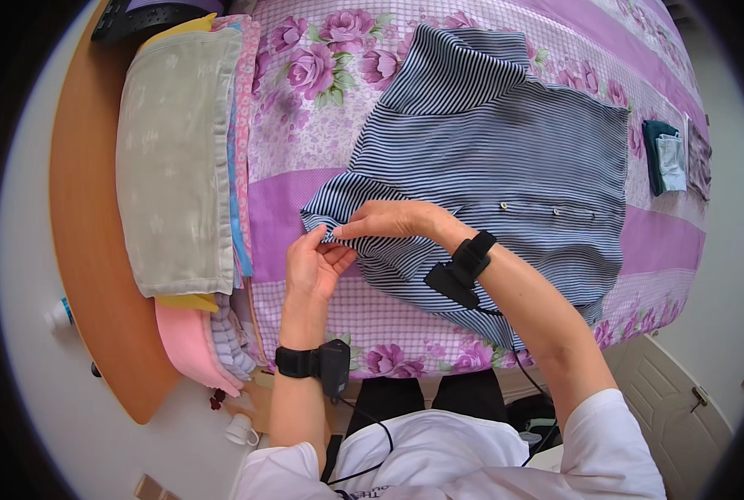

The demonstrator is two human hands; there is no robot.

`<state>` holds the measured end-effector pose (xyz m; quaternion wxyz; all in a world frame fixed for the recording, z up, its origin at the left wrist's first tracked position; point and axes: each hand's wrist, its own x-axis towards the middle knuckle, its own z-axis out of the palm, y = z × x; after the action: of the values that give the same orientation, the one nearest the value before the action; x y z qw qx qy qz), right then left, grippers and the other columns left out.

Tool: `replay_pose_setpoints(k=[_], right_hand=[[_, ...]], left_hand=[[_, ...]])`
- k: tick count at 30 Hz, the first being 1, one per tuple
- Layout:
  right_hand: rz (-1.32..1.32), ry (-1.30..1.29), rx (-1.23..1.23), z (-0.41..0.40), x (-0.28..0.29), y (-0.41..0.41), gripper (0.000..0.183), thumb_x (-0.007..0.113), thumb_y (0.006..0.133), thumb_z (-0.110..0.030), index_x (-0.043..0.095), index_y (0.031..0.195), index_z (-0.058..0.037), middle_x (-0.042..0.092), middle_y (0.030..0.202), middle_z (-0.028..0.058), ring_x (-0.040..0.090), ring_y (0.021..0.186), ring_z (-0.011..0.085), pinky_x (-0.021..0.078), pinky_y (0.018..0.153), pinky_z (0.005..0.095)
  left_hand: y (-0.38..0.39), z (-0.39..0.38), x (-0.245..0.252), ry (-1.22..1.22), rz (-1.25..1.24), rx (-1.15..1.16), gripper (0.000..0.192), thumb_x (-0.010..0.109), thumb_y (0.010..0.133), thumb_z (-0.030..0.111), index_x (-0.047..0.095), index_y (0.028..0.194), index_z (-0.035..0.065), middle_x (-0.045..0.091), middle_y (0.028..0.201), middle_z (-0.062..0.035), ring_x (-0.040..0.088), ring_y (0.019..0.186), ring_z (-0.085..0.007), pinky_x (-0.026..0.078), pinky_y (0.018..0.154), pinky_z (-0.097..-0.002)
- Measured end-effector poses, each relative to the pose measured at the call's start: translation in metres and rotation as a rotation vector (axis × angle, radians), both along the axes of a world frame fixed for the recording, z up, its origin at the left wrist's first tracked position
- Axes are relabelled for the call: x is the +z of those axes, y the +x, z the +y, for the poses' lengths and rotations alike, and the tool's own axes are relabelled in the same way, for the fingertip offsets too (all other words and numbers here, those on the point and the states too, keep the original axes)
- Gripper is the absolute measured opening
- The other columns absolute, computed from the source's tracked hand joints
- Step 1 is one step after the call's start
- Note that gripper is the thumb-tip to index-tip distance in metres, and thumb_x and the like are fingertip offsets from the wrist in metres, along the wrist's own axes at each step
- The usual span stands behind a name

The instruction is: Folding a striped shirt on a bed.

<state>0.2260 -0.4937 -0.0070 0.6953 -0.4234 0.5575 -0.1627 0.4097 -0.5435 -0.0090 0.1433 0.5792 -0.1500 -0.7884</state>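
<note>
A blue-and-white striped shirt [547, 156] lies spread on a bed with a purple floral cover [322, 144], its small buttons in a row near the middle. At the shirt's left corner, by the collar or a sleeve end, my left hand [322, 259] is turned palm up and pinches the cloth edge between thumb and fingers. My right hand [384, 220] reaches across from the right and grips the same gathered part, its fingertips partly hidden by fabric. Both wrists wear black straps with small devices and cables.
Folded blankets and cloths [175, 162] are stacked at the left, beside a curved wooden board [84, 187]. Small folded garments [670, 159] lie at the bed's far right. A white mug [240, 430] stands at lower left; a white door [665, 387] is at lower right.
</note>
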Motion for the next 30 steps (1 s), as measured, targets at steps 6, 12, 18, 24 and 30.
replay_pose_setpoints(k=[6,12,18,24,30], right_hand=[[0.182,-0.132,-0.013,0.017,0.017,0.002,0.072,0.06,0.079,-0.056,0.057,0.117,0.0048,0.064,0.098,0.0229,0.063,0.094,0.0351,0.0495,0.078,0.0395],[0.822,-0.507,-0.152,0.055,0.024,0.046,0.078,0.075,0.065,-0.028,0.042,0.132,-0.0035,0.058,0.095,0.0111,0.059,0.083,0.0275,0.0423,0.073,0.0378],[1.039,-0.68,-0.375,0.06,-0.006,0.071,0.064,0.07,0.062,-0.01,0.049,0.122,-0.0024,0.052,0.092,0.0074,0.054,0.082,0.0229,0.0407,0.063,0.0372],[1.06,-0.686,-0.382,0.064,-0.004,0.068,0.033,0.066,0.064,-0.006,0.053,0.094,-0.0046,0.051,0.091,0.0078,0.054,0.084,0.0227,0.0444,0.062,0.0341],[1.006,-0.719,-0.322,0.064,-0.002,0.067,0.013,0.059,0.071,-0.006,0.054,0.082,-0.0056,0.054,0.081,0.007,0.057,0.078,0.0224,0.0474,0.061,0.0313]], left_hand=[[0.009,-0.01,-0.008,0.022,0.048,-0.004,0.023,0.047,0.094,0.022,0.058,0.089,0.0026,0.065,0.079,-0.013,0.066,0.077,-0.0258,0.055,0.072,-0.0414],[0.005,-0.009,0.002,0.064,0.06,0.01,0.027,0.042,0.095,0.024,0.058,0.092,0.0016,0.066,0.081,-0.0153,0.066,0.078,-0.0294,0.055,0.075,-0.0439],[0.005,-0.005,0.002,0.066,0.031,0.009,0.028,0.042,0.095,0.024,0.058,0.094,0.0004,0.067,0.081,-0.0171,0.066,0.078,-0.0306,0.055,0.075,-0.0446],[0.01,-0.007,0.013,-0.195,-0.096,-0.141,0.018,0.046,0.094,0.019,0.053,0.093,0.0026,0.066,0.077,-0.0165,0.066,0.066,-0.0282,0.057,0.064,-0.0383],[-0.003,-0.014,0.026,-0.997,-0.614,-0.451,0.018,0.053,0.092,0.017,0.047,0.094,-0.0001,0.064,0.078,-0.013,0.065,0.068,-0.0204,0.051,0.059,-0.0276]])
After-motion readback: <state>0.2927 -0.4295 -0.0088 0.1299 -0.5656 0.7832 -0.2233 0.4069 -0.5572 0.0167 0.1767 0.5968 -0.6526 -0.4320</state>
